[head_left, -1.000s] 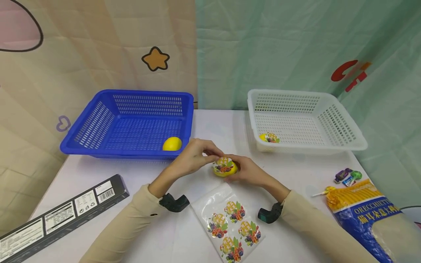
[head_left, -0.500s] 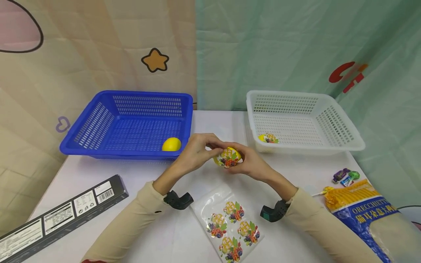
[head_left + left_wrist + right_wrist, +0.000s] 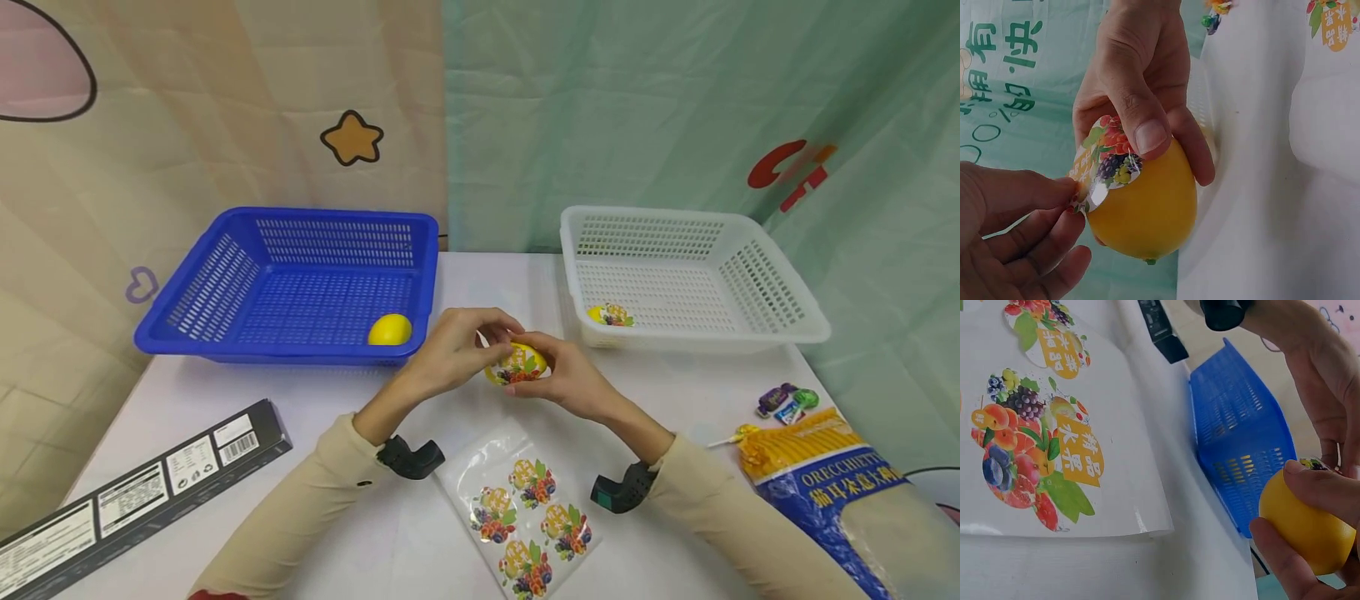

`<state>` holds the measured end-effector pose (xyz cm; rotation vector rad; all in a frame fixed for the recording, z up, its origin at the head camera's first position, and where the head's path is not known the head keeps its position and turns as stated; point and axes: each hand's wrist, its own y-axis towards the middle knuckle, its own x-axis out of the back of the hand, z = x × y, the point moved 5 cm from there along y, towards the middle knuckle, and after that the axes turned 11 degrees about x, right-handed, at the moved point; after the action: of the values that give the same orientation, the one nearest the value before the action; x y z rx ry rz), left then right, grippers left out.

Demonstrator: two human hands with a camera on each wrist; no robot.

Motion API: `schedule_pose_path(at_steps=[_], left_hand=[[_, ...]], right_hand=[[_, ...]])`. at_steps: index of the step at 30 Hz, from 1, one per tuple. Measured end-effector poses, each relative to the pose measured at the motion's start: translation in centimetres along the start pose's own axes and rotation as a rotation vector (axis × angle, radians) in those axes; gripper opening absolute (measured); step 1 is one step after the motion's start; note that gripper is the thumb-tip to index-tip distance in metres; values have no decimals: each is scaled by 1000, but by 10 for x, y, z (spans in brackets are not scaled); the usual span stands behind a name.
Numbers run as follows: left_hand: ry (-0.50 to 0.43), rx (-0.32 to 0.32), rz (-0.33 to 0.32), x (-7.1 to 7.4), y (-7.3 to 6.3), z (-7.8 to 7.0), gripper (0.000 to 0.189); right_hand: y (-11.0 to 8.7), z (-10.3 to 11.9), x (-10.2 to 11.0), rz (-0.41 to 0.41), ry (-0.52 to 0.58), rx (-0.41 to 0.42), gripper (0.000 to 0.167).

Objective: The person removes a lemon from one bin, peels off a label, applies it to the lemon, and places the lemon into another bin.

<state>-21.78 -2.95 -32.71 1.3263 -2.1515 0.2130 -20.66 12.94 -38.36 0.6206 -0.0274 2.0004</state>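
Between the two hands is a yellow lemon (image 3: 1147, 212) with a green tip. My right hand (image 3: 573, 379) grips it, its thumb pressing on a fruit-print sticker (image 3: 1113, 165) that lies over the lemon's side. My left hand (image 3: 453, 354) pinches the sticker's outer edge between thumb and forefinger; in the left wrist view that edge stands a little off the peel. Below the hands lies a clear sheet (image 3: 480, 462) with several more stickers. The far side of the lemon is hidden by the right hand's fingers.
A blue basket (image 3: 337, 352) at back left holds one plain lemon (image 3: 390, 330). The white basket (image 3: 705, 335) at back right holds a stickered lemon (image 3: 611, 315). A long black box (image 3: 150, 483) lies left; wrapped candies (image 3: 787, 402), a lollipop (image 3: 742, 433) and a pasta bag (image 3: 847, 492) lie right.
Both hands have moved slightly up and away with the lemon. It has been turned so that the sticker faces differently, and the left fingers have shifted along its edge.
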Motion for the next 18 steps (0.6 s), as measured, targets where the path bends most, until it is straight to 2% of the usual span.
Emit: schedule_pose_path(at_steps=[9,14,18], left_hand=[[5,2,8,-2,0,-1,19],[5,-33,14,-5,-2,-4,18],[12,-84,-18,-4,-4,-6,11]], right_hand=[[-4,7,-3,-1,-6,36,62],[-8,14,-3,5,31,51,60],[-9,17,-2,9,19,59,62]])
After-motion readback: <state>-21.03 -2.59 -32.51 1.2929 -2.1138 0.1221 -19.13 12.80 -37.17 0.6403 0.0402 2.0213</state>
